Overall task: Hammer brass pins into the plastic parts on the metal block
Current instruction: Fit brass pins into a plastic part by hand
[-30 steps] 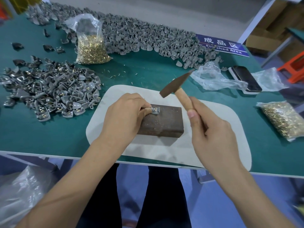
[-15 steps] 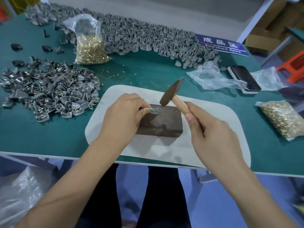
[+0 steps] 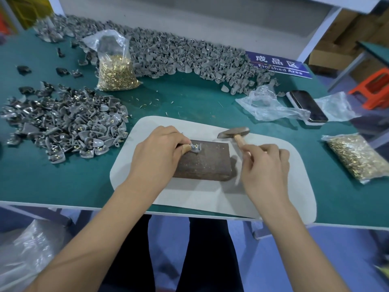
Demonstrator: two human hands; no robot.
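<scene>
Your left hand (image 3: 156, 152) pinches a plastic part (image 3: 196, 147) on the metal block (image 3: 205, 162); your right hand (image 3: 266, 165) grips the hammer (image 3: 233, 131), its head beside the block. Pinned parts (image 3: 63, 125) heap at your left; both pin bags (image 3: 116, 74) remain full, so much work is left

A dark phone (image 3: 307, 107) lies beside crumpled plastic (image 3: 267, 106); blue sign (image 3: 278, 64) behind.

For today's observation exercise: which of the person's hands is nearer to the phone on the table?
Right. The right hand, holding the hammer, lies below and left of the phone; the left hand is farther left, at the metal block.
</scene>
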